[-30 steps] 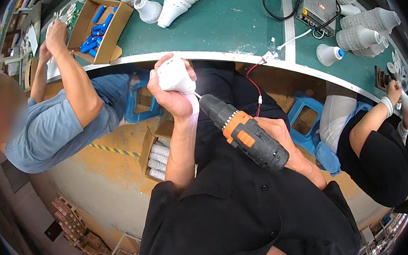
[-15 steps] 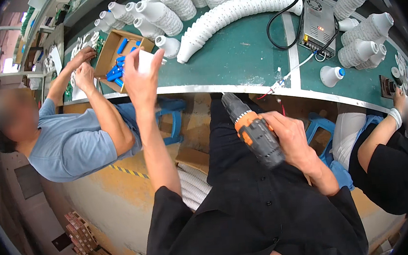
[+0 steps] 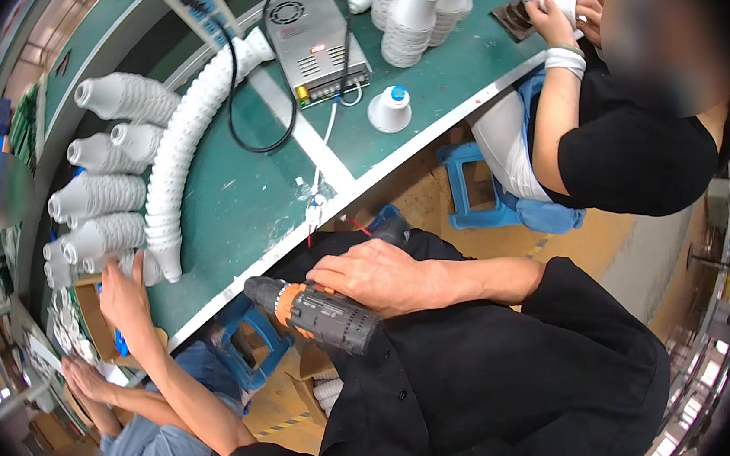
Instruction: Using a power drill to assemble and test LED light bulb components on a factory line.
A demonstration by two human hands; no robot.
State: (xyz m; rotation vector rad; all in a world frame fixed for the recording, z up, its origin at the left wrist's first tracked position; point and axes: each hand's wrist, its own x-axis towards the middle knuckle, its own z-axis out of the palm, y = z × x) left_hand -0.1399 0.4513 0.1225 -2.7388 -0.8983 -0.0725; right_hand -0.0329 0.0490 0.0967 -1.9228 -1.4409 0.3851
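My right hand (image 3: 378, 277) is wrapped round a black and orange cordless drill (image 3: 331, 315), held in front of my shirt with its chuck toward the table edge. My left hand (image 3: 125, 303) reaches to the far left, thumb and fingers apart, at the end of the white cone-shaped cups. Part of a white cup (image 3: 152, 269) shows beside its thumb; whether the fingers touch it is hidden. Close by stand nested stacks of these cups (image 3: 102, 195) and a long curved stack (image 3: 171, 171). An open cardboard box (image 3: 93, 319) with blue cylinders lies beside that hand.
On the green table (image 3: 232, 196) sit a metal power supply (image 3: 314, 40) with a black cable, a single cone with a blue top (image 3: 390, 115) and thin wires (image 3: 316, 204) at the edge. Co-workers sit at left and right. Blue stools (image 3: 474, 185) stand below.
The view has swung round to the right. My left hand, which was raised with a white piece between its fingers, is now down by the cups. The drill remains in my right hand, its chuck turned leftward.
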